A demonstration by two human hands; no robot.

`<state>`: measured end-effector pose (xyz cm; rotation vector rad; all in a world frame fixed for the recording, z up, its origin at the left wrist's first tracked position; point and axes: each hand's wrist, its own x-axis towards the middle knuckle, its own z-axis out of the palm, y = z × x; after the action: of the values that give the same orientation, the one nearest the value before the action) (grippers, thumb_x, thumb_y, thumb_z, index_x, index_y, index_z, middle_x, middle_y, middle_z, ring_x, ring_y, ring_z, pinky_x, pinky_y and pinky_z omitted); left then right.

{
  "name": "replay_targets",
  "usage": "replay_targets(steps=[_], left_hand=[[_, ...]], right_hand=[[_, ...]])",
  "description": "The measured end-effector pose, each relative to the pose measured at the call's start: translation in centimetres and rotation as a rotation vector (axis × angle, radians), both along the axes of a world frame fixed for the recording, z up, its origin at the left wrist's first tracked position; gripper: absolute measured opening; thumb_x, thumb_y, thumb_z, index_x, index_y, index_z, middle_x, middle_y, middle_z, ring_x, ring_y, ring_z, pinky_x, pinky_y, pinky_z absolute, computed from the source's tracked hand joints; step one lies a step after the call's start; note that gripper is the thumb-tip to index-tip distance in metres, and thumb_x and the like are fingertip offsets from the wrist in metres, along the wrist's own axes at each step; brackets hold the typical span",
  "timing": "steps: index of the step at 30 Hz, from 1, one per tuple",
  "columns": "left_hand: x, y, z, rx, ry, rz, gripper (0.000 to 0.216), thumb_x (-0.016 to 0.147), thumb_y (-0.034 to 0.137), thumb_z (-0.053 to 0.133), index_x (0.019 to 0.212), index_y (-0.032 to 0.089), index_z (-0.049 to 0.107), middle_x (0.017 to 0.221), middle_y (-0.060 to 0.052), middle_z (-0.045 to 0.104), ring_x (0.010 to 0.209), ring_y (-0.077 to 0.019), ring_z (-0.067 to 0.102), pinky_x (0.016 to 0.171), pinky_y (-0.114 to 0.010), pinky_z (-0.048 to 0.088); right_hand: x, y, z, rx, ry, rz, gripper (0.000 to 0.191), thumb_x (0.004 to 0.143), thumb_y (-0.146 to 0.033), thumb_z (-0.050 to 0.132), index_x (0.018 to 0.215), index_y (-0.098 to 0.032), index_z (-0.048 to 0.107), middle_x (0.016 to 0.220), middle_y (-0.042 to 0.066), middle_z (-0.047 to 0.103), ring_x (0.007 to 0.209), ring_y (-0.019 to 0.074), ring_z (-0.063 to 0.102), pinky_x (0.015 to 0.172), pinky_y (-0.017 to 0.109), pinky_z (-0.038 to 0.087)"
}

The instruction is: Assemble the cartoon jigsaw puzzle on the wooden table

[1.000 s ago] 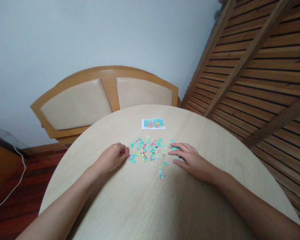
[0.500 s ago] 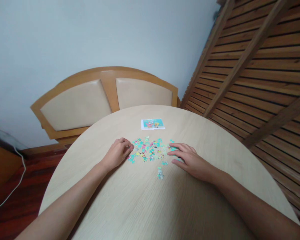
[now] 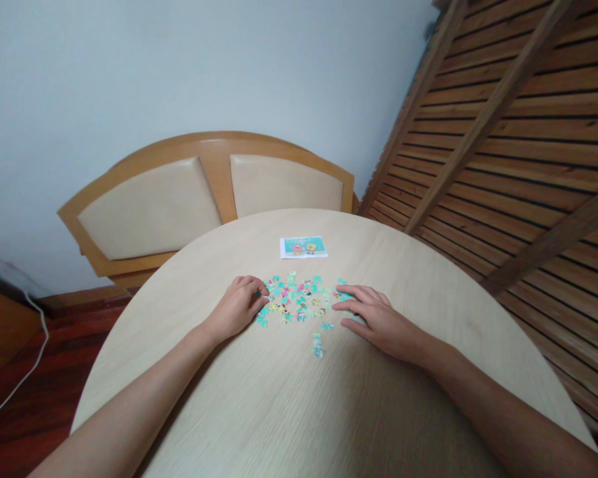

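Note:
Many small jigsaw puzzle pieces (image 3: 301, 300), mostly turquoise with pink and yellow bits, lie loose in the middle of the round table. At their left edge is my left hand (image 3: 236, 307), its thumb and fingertips curled close together on a puzzle piece (image 3: 268, 298) that is mostly hidden. My right hand (image 3: 371, 312) rests at the right edge of the spread, fingers stretched and apart, partly covering pieces there. Nearer to me, a few joined pieces (image 3: 318, 346) form a short pale strip, with a small turquoise piece (image 3: 327, 326) just above it.
Beyond the pieces lies a picture card (image 3: 305, 247) with pink and yellow cartoon figures. The pale wooden table (image 3: 259, 398) has a curved edge. Behind it stands a bench with a padded backrest (image 3: 152, 209). Wooden slats (image 3: 503, 153) rise on the right, and a white cable (image 3: 42, 345) hangs at left.
My left hand has shifted slightly to the right, its fingertips further onto the left edge of the pieces. My right hand keeps its place. The whole view has shifted very slightly.

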<state>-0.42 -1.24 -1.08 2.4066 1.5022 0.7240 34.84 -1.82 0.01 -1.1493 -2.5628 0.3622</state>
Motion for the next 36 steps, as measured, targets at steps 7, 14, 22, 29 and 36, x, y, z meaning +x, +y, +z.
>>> replay_targets(steps=[7, 14, 22, 29, 36], left_hand=[[0.5, -0.9, 1.0, -0.052, -0.056, 0.035, 0.011, 0.094, 0.029, 0.06, 0.094, 0.022, 0.069, 0.1, -0.007, 0.071, 0.104, -0.0269, 0.06, 0.094, -0.042, 0.047], [3.2, -2.7, 1.5, -0.187, -0.43, 0.084, 0.025, 0.094, 0.039, 0.059, 0.096, 0.019, 0.075, 0.098, -0.008, 0.075, 0.091, -0.0225, 0.066, 0.085, -0.036, 0.051], [7.4, -5.4, 1.2, -0.398, -0.718, 0.027, 0.036, 0.086, 0.05, 0.068, 0.094, 0.016, 0.073, 0.085, -0.007, 0.075, 0.075, -0.0181, 0.064, 0.07, -0.03, 0.05], [8.4, -6.1, 0.5, -0.524, -0.822, -0.042, 0.038, 0.08, 0.053, 0.076, 0.087, 0.017, 0.071, 0.084, -0.007, 0.076, 0.075, -0.0185, 0.068, 0.07, -0.029, 0.052], [8.3, -6.2, 0.4, -0.538, -0.734, -0.075, 0.033, 0.084, 0.05, 0.074, 0.09, 0.018, 0.076, 0.086, -0.007, 0.078, 0.076, -0.02, 0.069, 0.068, -0.029, 0.054]], right_hand=[[0.1, 0.0, -0.2, 0.02, 0.024, 0.011, 0.03, 0.1, -0.041, 0.054, 0.122, -0.029, 0.07, 0.149, 0.011, 0.053, 0.138, 0.0322, 0.046, 0.112, 0.058, 0.036], [-1.0, -0.4, 0.2, 0.114, 0.126, 0.013, 0.02, 0.099, -0.037, 0.059, 0.11, -0.026, 0.073, 0.134, 0.01, 0.065, 0.127, 0.0291, 0.056, 0.107, 0.053, 0.038], [-4.4, -3.1, 1.1, 0.181, 0.35, 0.06, 0.018, 0.099, -0.034, 0.06, 0.112, -0.024, 0.07, 0.103, 0.006, 0.077, 0.099, 0.0231, 0.067, 0.094, 0.041, 0.042], [-5.3, -3.6, 0.9, 0.148, 0.396, 0.128, 0.023, 0.102, -0.034, 0.057, 0.119, -0.029, 0.072, 0.097, 0.004, 0.077, 0.095, 0.021, 0.068, 0.094, 0.041, 0.042], [-5.3, -3.3, 0.3, 0.06, 0.458, 0.094, 0.019, 0.101, -0.034, 0.059, 0.106, -0.027, 0.075, 0.094, 0.004, 0.077, 0.091, 0.0204, 0.068, 0.092, 0.038, 0.045]])
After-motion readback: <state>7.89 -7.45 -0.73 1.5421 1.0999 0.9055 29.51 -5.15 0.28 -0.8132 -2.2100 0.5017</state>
